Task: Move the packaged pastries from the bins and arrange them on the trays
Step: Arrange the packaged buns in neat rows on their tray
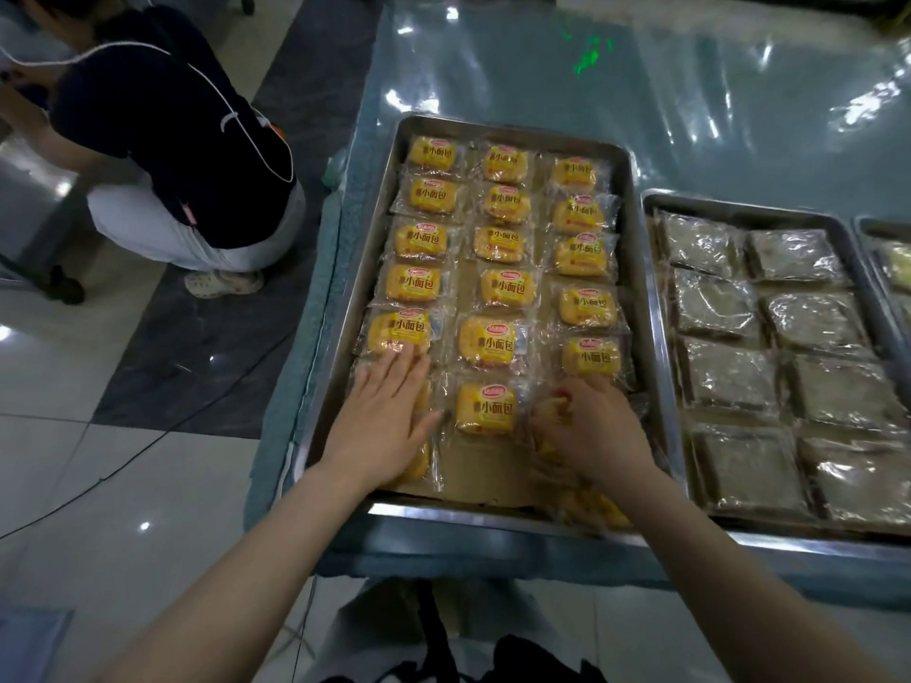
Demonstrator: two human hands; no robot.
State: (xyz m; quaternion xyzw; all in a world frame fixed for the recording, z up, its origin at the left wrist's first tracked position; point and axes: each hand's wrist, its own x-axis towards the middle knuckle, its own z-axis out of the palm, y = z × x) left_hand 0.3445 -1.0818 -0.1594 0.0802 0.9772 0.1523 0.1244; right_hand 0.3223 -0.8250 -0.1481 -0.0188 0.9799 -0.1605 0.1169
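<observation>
A steel tray holds three columns of yellow packaged pastries in clear wrappers with red print. My left hand lies flat with straight fingers on the nearest packet of the left column, its fingertips reaching the packet above. My right hand has its fingers curled on a yellow packet at the near end of the right column. More yellow packets show under my right wrist at the tray's front rim.
A second steel tray to the right holds darker pastries in clear wrap, and a third tray shows at the right edge. The table is covered with shiny plastic sheet. A person crouches on the tiled floor to the left.
</observation>
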